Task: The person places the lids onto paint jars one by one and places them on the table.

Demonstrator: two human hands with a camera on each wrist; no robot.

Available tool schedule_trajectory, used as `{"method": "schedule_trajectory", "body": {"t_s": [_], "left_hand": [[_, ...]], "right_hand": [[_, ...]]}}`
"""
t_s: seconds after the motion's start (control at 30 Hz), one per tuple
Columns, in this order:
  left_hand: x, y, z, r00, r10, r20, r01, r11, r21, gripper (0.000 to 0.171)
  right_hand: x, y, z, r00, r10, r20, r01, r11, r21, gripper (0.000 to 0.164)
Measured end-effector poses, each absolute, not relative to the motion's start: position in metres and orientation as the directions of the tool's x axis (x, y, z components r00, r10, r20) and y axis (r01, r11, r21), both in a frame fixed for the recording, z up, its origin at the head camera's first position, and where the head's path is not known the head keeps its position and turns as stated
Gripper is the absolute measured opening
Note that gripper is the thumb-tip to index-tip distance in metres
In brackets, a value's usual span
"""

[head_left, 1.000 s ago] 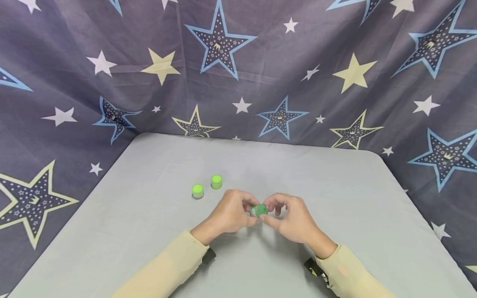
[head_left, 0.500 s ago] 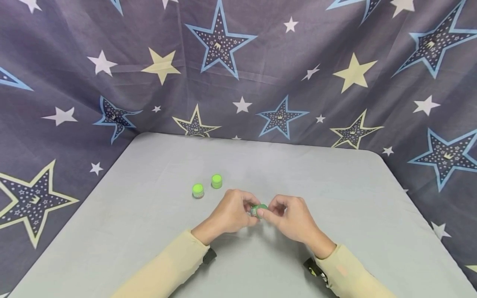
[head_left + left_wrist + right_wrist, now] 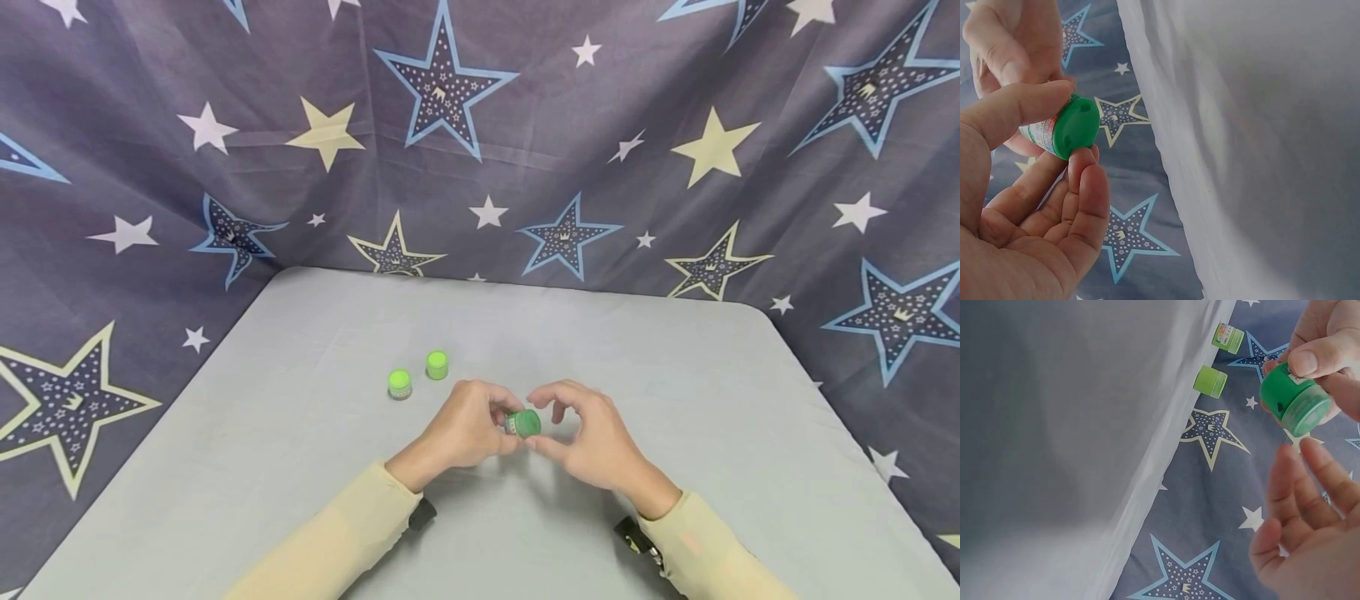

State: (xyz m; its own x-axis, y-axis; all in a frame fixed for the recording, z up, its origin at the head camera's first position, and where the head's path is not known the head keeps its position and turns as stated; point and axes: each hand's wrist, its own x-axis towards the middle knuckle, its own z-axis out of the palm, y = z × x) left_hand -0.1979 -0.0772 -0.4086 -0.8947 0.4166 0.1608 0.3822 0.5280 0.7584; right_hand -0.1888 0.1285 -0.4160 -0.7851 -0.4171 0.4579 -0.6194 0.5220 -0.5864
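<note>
A small dark green paint jar (image 3: 525, 423) with a paper label and a translucent lid is held tilted above the table. My left hand (image 3: 467, 427) pinches it between thumb and fingertips, as the left wrist view shows with the jar's green base (image 3: 1077, 128) toward the camera. My right hand (image 3: 596, 437) is just beside the lid end, thumb and fingers spread. In the right wrist view a gap separates the right hand (image 3: 1313, 519) from the lid (image 3: 1305, 412), which still sits on the jar. The left hand's fingers cover part of the label.
Two light green jars, one nearer (image 3: 400, 384) and one farther (image 3: 437, 365), stand on the grey-covered table (image 3: 637, 358), left of and beyond the hands. A star-patterned dark curtain (image 3: 525, 100) surrounds the table's back and sides.
The right hand's fingers pinched the lid half a second ago; they have now spread and come off it. The left hand keeps holding the jar in nearly the same place.
</note>
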Motion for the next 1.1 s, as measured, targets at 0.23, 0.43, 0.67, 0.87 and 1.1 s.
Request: {"method": "schedule_trajectory", "body": {"t_s": [0.23, 0.43, 0.67, 0.87, 1.1], "left_hand": [[-0.1972, -0.0778, -0.4083, -0.895, 0.421, 0.149, 0.37, 0.514, 0.774, 0.025], [-0.1971, -0.0772, -0.4091, -0.894, 0.423, 0.146, 0.367, 0.506, 0.78, 0.024], [-0.1975, -0.0769, -0.4096, -0.892, 0.424, 0.155, 0.378, 0.516, 0.769, 0.023], [-0.1978, -0.0771, -0.4101, -0.89, 0.429, 0.156, 0.381, 0.511, 0.77, 0.021], [-0.197, -0.0766, -0.4104, -0.889, 0.431, 0.152, 0.374, 0.493, 0.786, 0.022]], "right_hand": [[-0.1881, 0.1288, -0.4149, -0.771, -0.46, 0.44, -0.636, 0.518, -0.572, 0.042], [-0.1879, 0.128, -0.4157, -0.774, -0.456, 0.439, -0.633, 0.526, -0.569, 0.034], [-0.1878, 0.1268, -0.4175, -0.8, -0.417, 0.431, -0.599, 0.544, -0.587, 0.025], [-0.1872, 0.1256, -0.4174, -0.822, -0.382, 0.422, -0.569, 0.563, -0.6, 0.019], [-0.1877, 0.1247, -0.4187, -0.847, -0.341, 0.407, -0.53, 0.592, -0.607, 0.021]]}}
